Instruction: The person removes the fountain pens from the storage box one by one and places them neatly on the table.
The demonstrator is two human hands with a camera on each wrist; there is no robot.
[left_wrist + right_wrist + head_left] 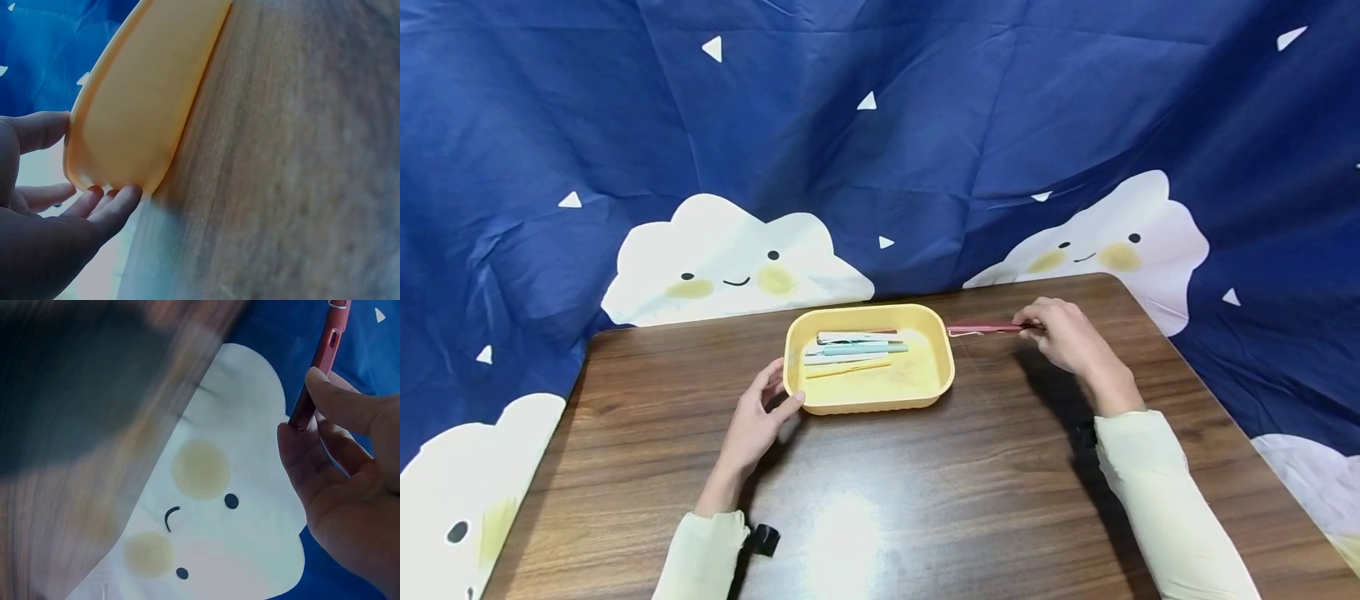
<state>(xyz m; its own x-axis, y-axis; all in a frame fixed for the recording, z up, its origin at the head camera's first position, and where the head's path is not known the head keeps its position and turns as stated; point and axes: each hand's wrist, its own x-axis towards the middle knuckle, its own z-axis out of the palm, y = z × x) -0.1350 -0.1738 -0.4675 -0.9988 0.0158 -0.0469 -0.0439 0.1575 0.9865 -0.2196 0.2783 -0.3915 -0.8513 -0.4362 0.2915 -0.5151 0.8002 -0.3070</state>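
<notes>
A shallow yellow plastic tray (917,398) stands on the table with several pens (865,349) lying in it, in white, light blue, yellow and a dark reddish tone. My left hand (762,410) holds the tray's left end, thumb at the near corner and fingers along the end wall. In the left wrist view the fingertips (125,203) touch the tray's outer wall (140,94). To the right of the tray my right hand (1063,333) pinches a dark red pen (985,328) by one end. The right wrist view shows the pen's slotted barrel (325,356) between thumb and fingers.
The brown wood-grain table (925,492) reaches back to a dark blue cloth (925,167) printed with white clouds. A bright glare spot lies on the table in front of the tray. Black straps (763,540) show at both wrists.
</notes>
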